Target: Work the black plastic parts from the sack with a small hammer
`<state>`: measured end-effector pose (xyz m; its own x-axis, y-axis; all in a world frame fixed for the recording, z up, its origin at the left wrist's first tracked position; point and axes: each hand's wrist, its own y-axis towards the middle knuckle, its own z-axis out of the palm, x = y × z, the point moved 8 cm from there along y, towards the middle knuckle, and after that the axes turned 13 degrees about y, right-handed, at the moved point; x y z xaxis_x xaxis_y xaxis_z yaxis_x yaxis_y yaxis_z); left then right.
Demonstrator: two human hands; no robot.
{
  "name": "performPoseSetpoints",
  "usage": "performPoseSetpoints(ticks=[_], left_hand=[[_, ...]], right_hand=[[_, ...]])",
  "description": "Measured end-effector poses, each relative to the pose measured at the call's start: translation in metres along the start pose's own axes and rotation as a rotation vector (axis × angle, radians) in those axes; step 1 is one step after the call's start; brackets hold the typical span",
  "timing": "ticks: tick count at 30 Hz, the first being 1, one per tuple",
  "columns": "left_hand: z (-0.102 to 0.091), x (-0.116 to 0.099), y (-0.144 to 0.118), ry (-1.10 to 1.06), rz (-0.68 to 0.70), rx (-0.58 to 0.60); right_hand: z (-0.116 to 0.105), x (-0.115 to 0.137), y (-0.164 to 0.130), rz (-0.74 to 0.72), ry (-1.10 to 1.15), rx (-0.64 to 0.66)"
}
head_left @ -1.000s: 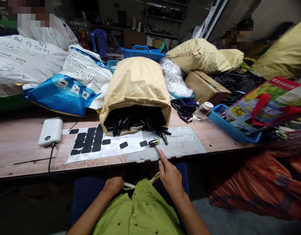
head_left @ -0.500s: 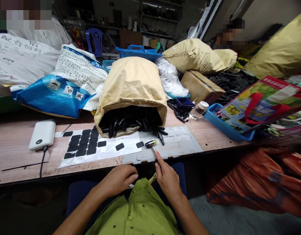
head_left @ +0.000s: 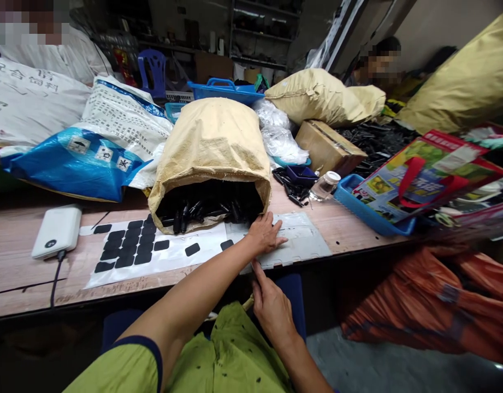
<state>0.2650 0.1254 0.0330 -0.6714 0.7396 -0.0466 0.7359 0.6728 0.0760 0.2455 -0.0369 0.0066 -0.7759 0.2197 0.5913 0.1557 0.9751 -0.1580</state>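
My left hand [head_left: 265,233] reaches across my body and lies with fingers spread on the grey plate [head_left: 306,240], right at the mouth of the tan sack [head_left: 212,147]. The sack lies on its side, full of black plastic parts [head_left: 206,207]. My right hand [head_left: 271,307] stays at the table's front edge with its index finger stretched forward, closed around the handle of a small hammer [head_left: 247,302]. Only the tan butt of that handle shows; the head is hidden under my left hand. A white sheet [head_left: 181,262] with several black pads [head_left: 126,248] lies left of the plate.
A white power bank [head_left: 57,232] with a cable lies at the left. A blue-and-white bag [head_left: 75,164], a cardboard box [head_left: 327,144], a small bottle [head_left: 325,185] and a blue basket [head_left: 357,204] crowd the back and right. An orange bag [head_left: 431,300] hangs below the table's right end. Other people sit at the far side.
My left hand rose from my lap and reached forward and right onto the plate at the sack's mouth, covering the hammer head. My right hand stayed at the table edge.
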Motion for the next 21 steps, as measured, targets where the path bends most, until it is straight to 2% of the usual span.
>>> performPoseSetpoints(ticks=[3,10,17,21], left_hand=[[0.004,0.002,-0.004,0.04,0.011,-0.039],[0.002,0.008,-0.021,0.096,0.072,-0.072],[-0.001,0.019,-0.037,-0.002,0.136,-0.053],[-0.002,0.026,-0.054,-0.04,0.192,-0.12]], right_hand=[[0.0,0.0,0.0,-0.005,0.009,-0.002],[0.001,0.001,-0.007,-0.05,-0.007,-0.004],[-0.007,-0.009,-0.034,-0.196,0.049,0.033],[-0.019,-0.019,-0.052,-0.258,0.095,0.074]])
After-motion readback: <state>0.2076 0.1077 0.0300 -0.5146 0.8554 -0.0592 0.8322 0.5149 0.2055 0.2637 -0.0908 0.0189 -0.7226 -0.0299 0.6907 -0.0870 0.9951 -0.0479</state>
